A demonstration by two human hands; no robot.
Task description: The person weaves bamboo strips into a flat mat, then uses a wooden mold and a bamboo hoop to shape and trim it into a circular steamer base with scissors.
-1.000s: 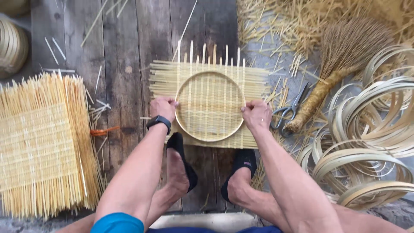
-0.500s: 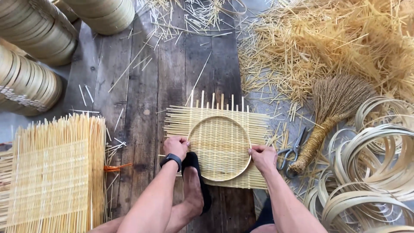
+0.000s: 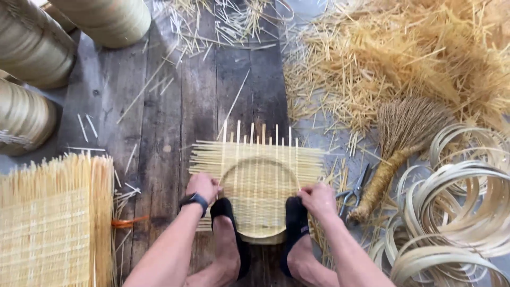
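One view only, from the head, looking almost straight down over the forearms onto the dark plank floor (image 3: pixel 175 133); near enough that the woven bamboo mat (image 3: pixel 257 180) sits centre-low in frame; the person's own feet enter at the bottom edge; rolled coils cut off top left, the straw heap (image 3: pixel 404 58) fills top right; no second view to share ground with.
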